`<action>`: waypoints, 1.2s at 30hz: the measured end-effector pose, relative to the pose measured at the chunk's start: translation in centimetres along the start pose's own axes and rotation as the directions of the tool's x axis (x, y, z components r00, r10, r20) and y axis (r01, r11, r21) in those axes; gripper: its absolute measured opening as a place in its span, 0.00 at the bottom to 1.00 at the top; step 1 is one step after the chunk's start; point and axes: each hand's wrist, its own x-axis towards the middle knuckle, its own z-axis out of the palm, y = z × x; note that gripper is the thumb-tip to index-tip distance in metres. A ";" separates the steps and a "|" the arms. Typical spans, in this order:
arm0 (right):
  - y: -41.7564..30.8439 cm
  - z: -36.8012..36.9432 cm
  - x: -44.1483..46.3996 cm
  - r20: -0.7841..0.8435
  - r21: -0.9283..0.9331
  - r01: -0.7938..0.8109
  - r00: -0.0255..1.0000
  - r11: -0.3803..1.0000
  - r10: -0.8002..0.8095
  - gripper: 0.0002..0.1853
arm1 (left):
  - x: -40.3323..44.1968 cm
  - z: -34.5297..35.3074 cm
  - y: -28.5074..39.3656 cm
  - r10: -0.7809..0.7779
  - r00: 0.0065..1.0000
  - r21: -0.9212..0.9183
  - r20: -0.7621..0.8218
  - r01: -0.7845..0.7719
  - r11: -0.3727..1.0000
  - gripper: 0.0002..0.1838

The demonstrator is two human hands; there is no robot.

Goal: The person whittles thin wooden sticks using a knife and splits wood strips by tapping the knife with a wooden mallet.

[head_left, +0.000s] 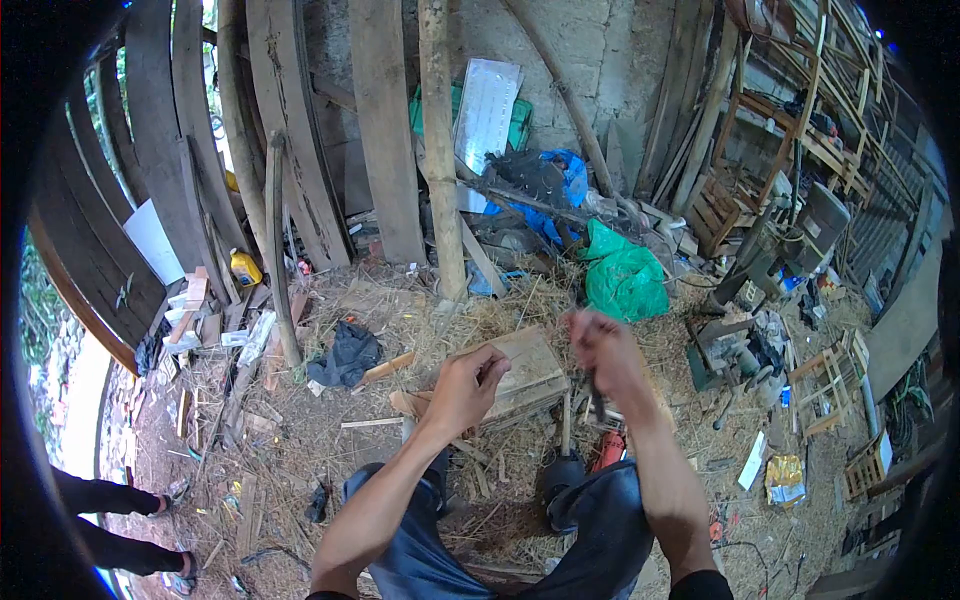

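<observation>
My left hand (468, 387) is closed, thumb and fingers pinched together over the near left side of a low wooden bench (535, 362). Whatever its fingertips hold is too small or hidden to name. My right hand (608, 362), smeared by motion, is raised at the bench's right end. It is closed around a dark, narrow tool (598, 402) whose lower end sticks out below the fist; its kind cannot be made out. Between my knees, a wooden stick (566, 425) stands upright against the bench's near side. A red cylinder (609, 450) lies beside my right knee.
Straw and wood scraps cover the ground. A black plastic bag (347, 355) lies left of the bench, a green sack (625, 275) behind it. A wooden post (440, 150) rises beyond. Another person's legs (120, 520) are at the left. Wooden frames (825, 390) stand right.
</observation>
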 end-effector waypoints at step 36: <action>-0.2 2.4 -1.0 0.112 0.005 -0.040 0.993 0.999 0.039 0.12 | 0.3 0.2 0.4 0.050 0.999 -0.003 0.009 -0.050 0.999 0.06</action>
